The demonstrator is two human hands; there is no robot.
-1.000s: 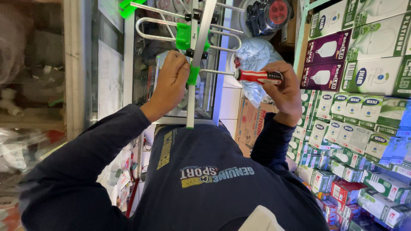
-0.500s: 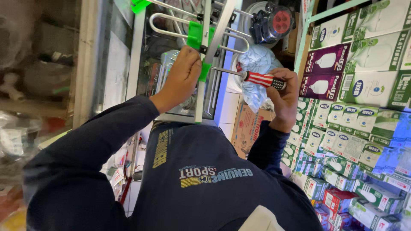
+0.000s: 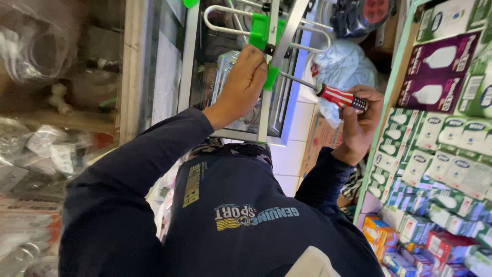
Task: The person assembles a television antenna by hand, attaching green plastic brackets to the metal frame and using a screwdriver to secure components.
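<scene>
Fingers around screwdriver handle

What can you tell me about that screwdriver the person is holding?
The screwdriver has a thick red handle with white stripes and a black ribbed end, plastic or rubber by its look, and a thin bare metal shaft. The right hand grips the handle. It lies slanted, its tip at the green plastic clip on the metal antenna frame, beside the left hand.

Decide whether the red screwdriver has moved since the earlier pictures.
No: the screwdriver in the right hand still lies under the blue bag, tip at the green clip; only the view shifted.
</scene>
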